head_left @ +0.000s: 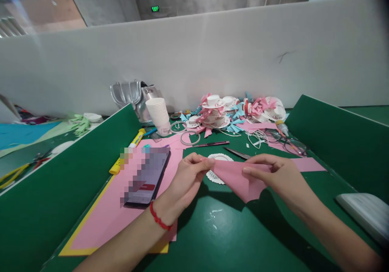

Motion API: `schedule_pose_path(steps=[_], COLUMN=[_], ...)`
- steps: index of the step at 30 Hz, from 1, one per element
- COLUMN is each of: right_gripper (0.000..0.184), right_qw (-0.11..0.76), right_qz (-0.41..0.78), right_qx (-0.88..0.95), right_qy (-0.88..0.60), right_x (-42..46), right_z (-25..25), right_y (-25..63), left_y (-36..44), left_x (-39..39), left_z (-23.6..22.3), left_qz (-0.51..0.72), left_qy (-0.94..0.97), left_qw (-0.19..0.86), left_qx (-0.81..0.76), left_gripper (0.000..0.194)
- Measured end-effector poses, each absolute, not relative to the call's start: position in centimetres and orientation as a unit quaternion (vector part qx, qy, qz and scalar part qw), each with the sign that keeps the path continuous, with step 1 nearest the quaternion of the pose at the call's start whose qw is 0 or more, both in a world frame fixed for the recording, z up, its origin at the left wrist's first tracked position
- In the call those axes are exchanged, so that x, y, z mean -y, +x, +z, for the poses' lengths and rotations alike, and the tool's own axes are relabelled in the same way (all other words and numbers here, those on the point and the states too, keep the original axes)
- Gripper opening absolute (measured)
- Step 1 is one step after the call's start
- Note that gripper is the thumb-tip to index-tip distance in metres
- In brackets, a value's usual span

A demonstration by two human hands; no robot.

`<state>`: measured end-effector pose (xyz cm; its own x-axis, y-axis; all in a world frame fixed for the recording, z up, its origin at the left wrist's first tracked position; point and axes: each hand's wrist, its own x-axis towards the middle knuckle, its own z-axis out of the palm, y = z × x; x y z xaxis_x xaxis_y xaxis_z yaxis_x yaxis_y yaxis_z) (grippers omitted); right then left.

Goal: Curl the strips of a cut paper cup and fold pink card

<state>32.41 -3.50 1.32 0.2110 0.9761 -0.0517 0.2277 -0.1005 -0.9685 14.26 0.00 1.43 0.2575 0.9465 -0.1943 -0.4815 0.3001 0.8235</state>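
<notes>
A folded piece of pink paper (238, 178) is held up above the green table between my two hands. My left hand (194, 170), with a red cord bracelet on the wrist, pinches its narrow left corner. On the wider right part, my right hand (272, 172) grips it between thumb and fingers. The lower right edge of the paper is cut in curves. Behind the paper lies a white paper doily (217, 178) with a scalloped rim, partly covered. Scissors (237, 153) lie just beyond my right hand, their handles hidden by it.
At left, a phone (148, 178) rests on pink sheets (103, 223) beside a yellow glue stick (127, 152). Stacked paper cups (158, 114), a silver bag (130, 95), paper-flower crafts (215, 112) and glasses (294, 144) stand farther back. Green dividers (343, 130) flank the table.
</notes>
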Motion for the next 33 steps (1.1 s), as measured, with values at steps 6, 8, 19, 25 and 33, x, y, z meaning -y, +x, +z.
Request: schedule_pose_path(steps=[6, 8, 19, 25, 33], right_gripper=[0.017, 0.015, 0.018, 0.018, 0.018], right_qw=[0.461, 0.458, 0.468, 0.457, 0.457], right_qz=[0.394, 0.389, 0.395, 0.401, 0.400], right_qx=[0.491, 0.496, 0.480, 0.487, 0.492], right_qy=[-0.625, -0.627, -0.628, -0.627, -0.624], right_x=[3.5, 3.6, 3.3, 3.4, 3.7], right_z=[1.4, 1.3, 0.6, 0.9, 1.3], right_y=[32.2, 32.2, 32.6, 32.5, 32.5], left_y=[14.2, 14.2, 11.2, 13.7, 13.7], left_x=[0.0, -0.2, -2.2, 0.2, 0.0], left_z=[1.6, 1.7, 2.2, 2.2, 1.8], left_qz=[0.511, 0.520, 0.481, 0.409, 0.499], left_qy=[0.316, 0.308, 0.297, 0.501, 0.465], left_qw=[0.717, 0.717, 0.756, 0.650, 0.610], left_qx=[-0.353, -0.346, -0.329, -0.400, -0.404], left_gripper=[0.025, 0.029, 0.022, 0.011, 0.018])
